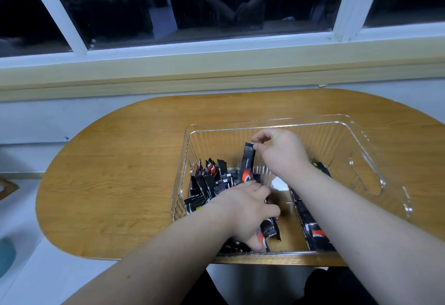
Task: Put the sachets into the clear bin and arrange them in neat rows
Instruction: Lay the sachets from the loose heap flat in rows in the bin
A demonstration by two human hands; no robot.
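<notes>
Nearest the camera, two bare forearms reach forward over the table edge into one clear bin (325,140). The bin sits on the near right part of a single oval wooden table (115,165).

The left hand (245,210) is low inside the bin, close to its front wall. Its fingers are curled down around a small bunch of black-and-red sachets (271,228). It looks like two or three, but the hand covers too much for a sure count.

Along the bin's right side, partly under the right forearm, a row of flat sachets (313,232) lies end to end on the floor. About three of these show.

Against the left wall is a loose heap of sachets (209,184), some leaning upright and some flat. There are roughly a dozen, too overlapped to count exactly.

One small white scrap (279,183) lies on the bin floor between the two wrists.

Further in, the right hand (281,153) is raised. Its thumb and forefinger pinch the top edge of one upright sachet (248,160), which hangs near vertical with its lower end among the heap.

Beyond the table is a pale sill and one window (168,3), with three dark panes split by two white bars.
</notes>
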